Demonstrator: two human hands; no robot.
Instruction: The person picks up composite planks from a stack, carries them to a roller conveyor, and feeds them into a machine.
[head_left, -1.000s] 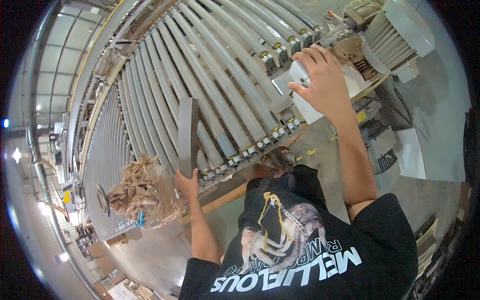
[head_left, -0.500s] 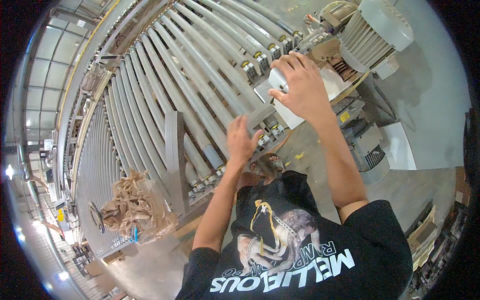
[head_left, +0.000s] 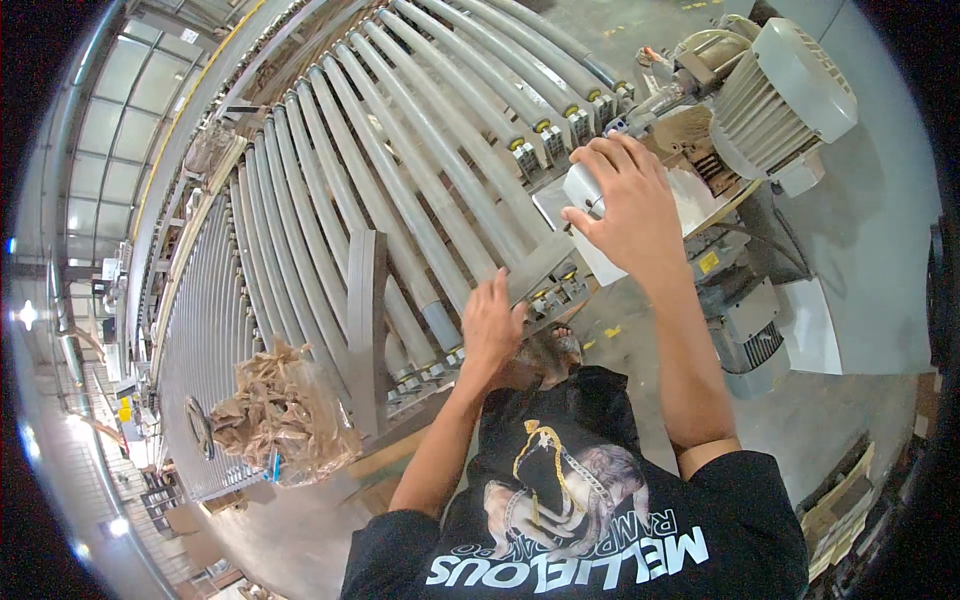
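My right hand (head_left: 632, 205) curls over a white rounded piece (head_left: 583, 188), its fingers on the far side and its thumb on the near side. Under it lies a flat white sheet or plate (head_left: 600, 258). My left hand (head_left: 490, 325) is lower and to the left, fingers stretched and thumb apart. Its fingertips are at the near end of a grey flat bar (head_left: 543, 265) at the conveyor's edge; whether they touch it is hard to tell. Long grey rollers (head_left: 400, 190) of a roller conveyor lie beyond both hands.
A grey ribbed motor (head_left: 768, 105) stands at the far right, with a second motor (head_left: 745, 335) lower down. A thick grey beam (head_left: 366, 330) crosses the rollers left of my left hand. Crumpled brown paper in clear plastic (head_left: 285, 415) lies at the left, beside a handwheel (head_left: 198, 428).
The whole view has shifted, so the conveyor and motors appear lower and further right. My left hand has come slightly closer to the bar's end. My right hand keeps its hold on the white piece.
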